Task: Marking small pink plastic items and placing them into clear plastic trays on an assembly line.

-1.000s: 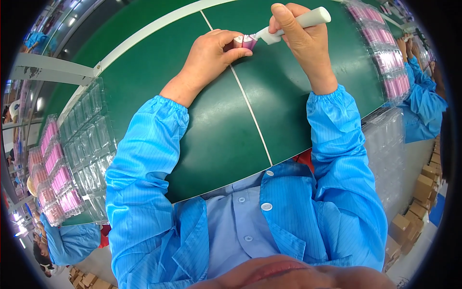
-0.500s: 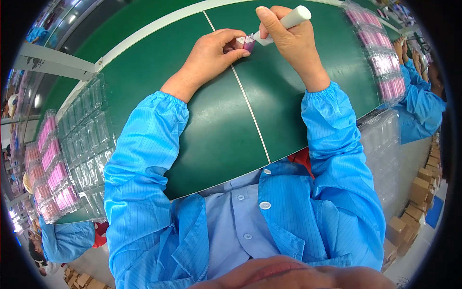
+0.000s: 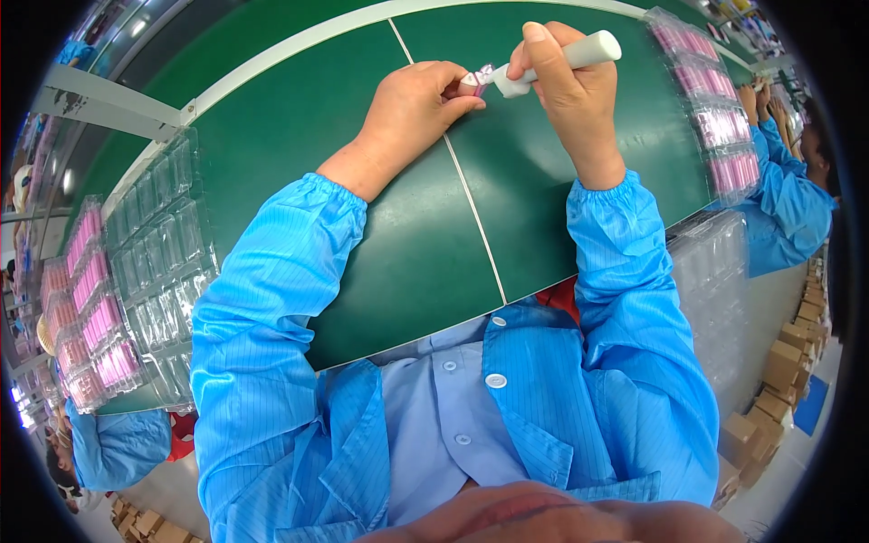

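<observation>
My left hand is closed at the far middle of the green table. Between its thumb and fingers are small pink pieces with white ends, partly hidden by the fingers. My right hand grips a white cylindrical hand tool, its thick rounded end pointing up and to the right. The tool's narrower white end reaches toward the pink pieces; whether it touches them I cannot tell.
Clear plastic trays lie on the table at left, beside trays of pink tubes. More filled trays lie along the right edge, with stacked clear trays below. Co-workers in blue sleeves sit at both sides. A metal post stands far left.
My right hand and the white tool have shifted right and slightly down. My left hand has moved a little right with the pink pieces, which now sit at a different tilt.
</observation>
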A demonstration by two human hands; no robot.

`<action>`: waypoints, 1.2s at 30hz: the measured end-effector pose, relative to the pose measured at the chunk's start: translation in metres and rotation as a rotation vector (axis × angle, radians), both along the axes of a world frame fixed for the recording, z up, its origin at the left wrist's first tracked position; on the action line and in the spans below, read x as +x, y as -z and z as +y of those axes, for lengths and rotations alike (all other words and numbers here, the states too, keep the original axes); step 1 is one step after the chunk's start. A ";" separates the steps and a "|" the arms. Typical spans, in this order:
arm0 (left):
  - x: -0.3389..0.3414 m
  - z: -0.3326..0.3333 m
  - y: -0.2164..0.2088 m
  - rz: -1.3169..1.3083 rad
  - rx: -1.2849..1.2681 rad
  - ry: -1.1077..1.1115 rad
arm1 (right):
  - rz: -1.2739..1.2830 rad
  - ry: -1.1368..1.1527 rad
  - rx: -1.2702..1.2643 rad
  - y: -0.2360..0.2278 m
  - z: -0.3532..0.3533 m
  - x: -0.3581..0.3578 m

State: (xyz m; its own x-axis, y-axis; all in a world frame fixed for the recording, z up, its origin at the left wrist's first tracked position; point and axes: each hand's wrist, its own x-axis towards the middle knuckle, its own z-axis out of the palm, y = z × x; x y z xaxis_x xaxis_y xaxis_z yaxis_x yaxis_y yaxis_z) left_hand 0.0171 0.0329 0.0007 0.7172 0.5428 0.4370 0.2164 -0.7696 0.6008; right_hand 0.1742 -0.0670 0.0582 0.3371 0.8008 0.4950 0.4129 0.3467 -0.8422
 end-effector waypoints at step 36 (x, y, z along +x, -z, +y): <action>0.003 -0.006 -0.001 0.007 -0.059 -0.001 | -0.001 0.009 -0.039 0.000 -0.002 -0.010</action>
